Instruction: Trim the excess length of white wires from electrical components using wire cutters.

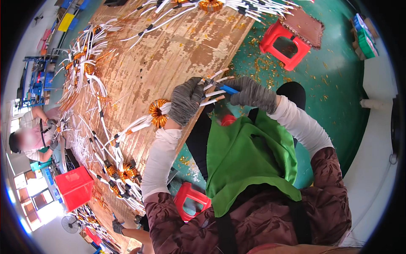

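In a grey knitted glove, my left hand (186, 100) is closed round white-sleeved wire leads (207, 100) at the table's edge. Their bare copper-coloured ends stick out to the right. Just left of that hand is a copper-wound ring coil (159, 113). My gloved right hand (249, 91) grips a blue-handled tool (229, 89). The tool's dark front end lies among the leads by my left fingers; its exact kind is not clear. Several more ring coils (128, 172) with white leads lie on the table to the left.
The worn wooden table (169, 55) holds heaps of wired coils (211, 5) at its far end. Red stools (277, 44) (192, 199) stand on the green floor among copper scraps. A red bin (74, 188) and a co-worker (31, 135) are at left.
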Motion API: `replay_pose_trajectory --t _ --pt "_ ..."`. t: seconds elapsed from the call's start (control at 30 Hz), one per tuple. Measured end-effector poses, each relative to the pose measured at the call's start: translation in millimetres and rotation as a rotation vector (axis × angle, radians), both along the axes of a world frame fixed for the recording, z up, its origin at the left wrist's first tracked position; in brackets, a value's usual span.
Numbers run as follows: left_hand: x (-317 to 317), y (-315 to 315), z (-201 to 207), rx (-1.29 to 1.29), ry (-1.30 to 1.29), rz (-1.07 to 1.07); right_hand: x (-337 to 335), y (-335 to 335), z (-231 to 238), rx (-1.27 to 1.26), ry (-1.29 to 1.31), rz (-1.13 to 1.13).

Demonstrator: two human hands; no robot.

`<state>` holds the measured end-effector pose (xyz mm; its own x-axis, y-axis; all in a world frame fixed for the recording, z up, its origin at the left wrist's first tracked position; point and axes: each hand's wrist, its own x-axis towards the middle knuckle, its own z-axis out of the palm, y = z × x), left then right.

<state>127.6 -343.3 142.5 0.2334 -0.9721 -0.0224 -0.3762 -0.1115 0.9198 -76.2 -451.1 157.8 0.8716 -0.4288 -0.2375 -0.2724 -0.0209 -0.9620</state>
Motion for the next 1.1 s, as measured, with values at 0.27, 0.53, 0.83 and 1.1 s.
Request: replay_pose_trajectory --t 0.27,0.53,0.83,1.1 --pt "-17.0 -11.4 -11.9 -0.098 -0.29 -0.032 -9.6 22.8 -16.8 -0.326 0.056 -0.194" --pt "-12.9 -10.5 -11.6 -0.206 -0.452 -0.121 -17.5 40.2 -35.8 -0.143 0.027 -0.325" --pt "-29.1 -14.4 1.7 -0.179 -0.458 -0.008 -74.1 11.6 -46.0 0.28 -0.493 -1.072" --pt "-5.2 -5.0 -4.9 -0.102 -0.134 -0.054 -104.6 8.8 13.7 0.928 -0.631 -0.377"
